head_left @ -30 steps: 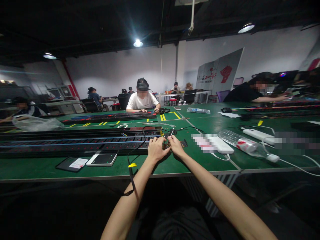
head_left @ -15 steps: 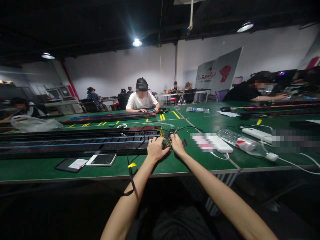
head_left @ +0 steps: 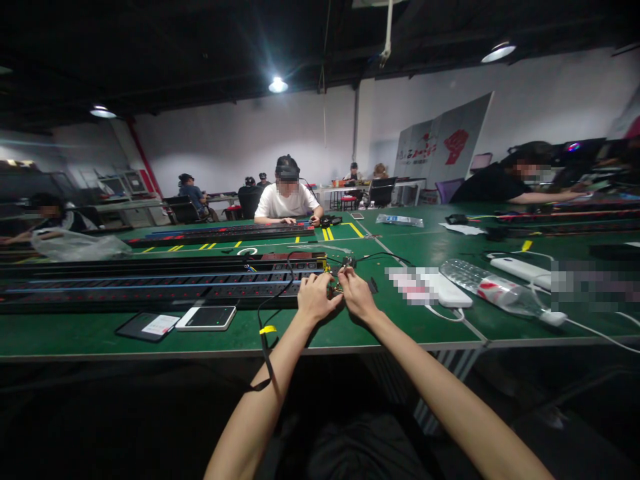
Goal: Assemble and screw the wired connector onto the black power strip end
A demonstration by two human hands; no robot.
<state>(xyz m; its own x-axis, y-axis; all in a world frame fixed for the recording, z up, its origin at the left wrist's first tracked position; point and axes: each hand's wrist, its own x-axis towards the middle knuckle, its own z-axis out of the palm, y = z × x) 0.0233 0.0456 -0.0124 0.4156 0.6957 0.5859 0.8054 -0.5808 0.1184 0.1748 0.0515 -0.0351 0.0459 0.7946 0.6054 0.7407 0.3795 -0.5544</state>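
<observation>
At the right end of a long black power strip (head_left: pixel 240 291) with rows of sockets and a blue stripe, my two hands work close together. My left hand (head_left: pixel 315 298) is closed at the strip's end, thumb and fingers bent towards small brassy bits. Against it, my right hand (head_left: pixel 356 293) pinches with its fingertips; the piece between the fingers is too small and hidden to name. Yellow wiring (head_left: pixel 327 265) shows just beyond my left fingers. A small dark part with a black cable (head_left: pixel 377 255) lies past my right fingertips.
Left of my forearm lie a white phone-like device (head_left: pixel 207 319) and a dark flat case (head_left: pixel 145 327). To the right are a white power bank (head_left: pixel 445 288) and a plastic bottle (head_left: pixel 493 287). A co-worker in a white shirt (head_left: pixel 285 202) sits across the green table (head_left: pixel 400 327).
The whole view has shifted slightly. My right fingers have curled a little more around the small piece; my left hand stays nearly in place at the strip's end.
</observation>
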